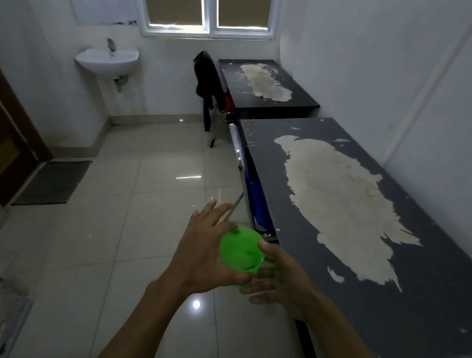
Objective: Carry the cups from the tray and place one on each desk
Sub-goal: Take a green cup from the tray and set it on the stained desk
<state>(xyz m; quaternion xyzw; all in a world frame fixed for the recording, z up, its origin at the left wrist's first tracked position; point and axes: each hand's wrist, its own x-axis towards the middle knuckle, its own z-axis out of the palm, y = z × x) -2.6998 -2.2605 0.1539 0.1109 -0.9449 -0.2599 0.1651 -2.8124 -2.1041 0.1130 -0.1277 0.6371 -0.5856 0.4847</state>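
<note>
Carrying a green cup (241,249) toward the near desk (436,307) at right of frame.
Right hand (281,282) is gripping it, left hand (205,252) is cupping it open-fingered; next it probably needs setting down upright on that desk.

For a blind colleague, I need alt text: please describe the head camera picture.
Two hands hold a green cup above the tiled floor: the right hand grips its side, the left hand touches it with straight fingers. To the right, two dark desks, near and far, stand along the wall, with no cup on them.
</note>
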